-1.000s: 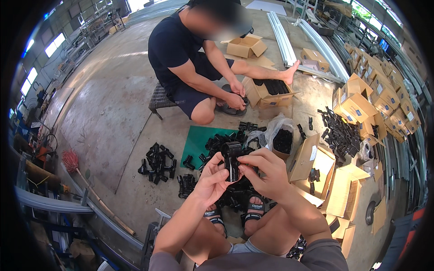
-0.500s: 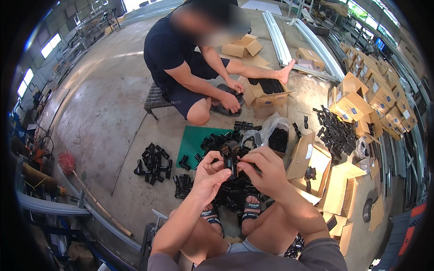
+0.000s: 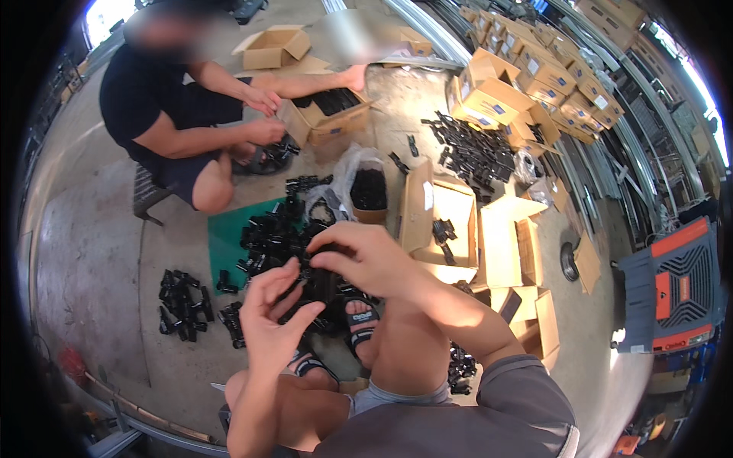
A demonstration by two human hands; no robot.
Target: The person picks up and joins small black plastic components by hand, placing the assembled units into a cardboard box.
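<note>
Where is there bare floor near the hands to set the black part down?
Bare concrete floor lies left of the green mat, between the small pile of black parts and the co-worker's stool. It is crowded ahead of the left hand and right hand: the big parts heap, plastic bag and open cardboard boxes fill the right.

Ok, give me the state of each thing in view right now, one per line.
Left hand: open, fingers spread, beside the black part.
Right hand: closed over the black part.
Green mat: flat on the floor, parts piled on it.
Plastic bag: open, black parts inside.
Flat box: open, a few parts inside.
Co-worker's box: open, filled with black parts.
Small pile: loose on the floor.
</note>
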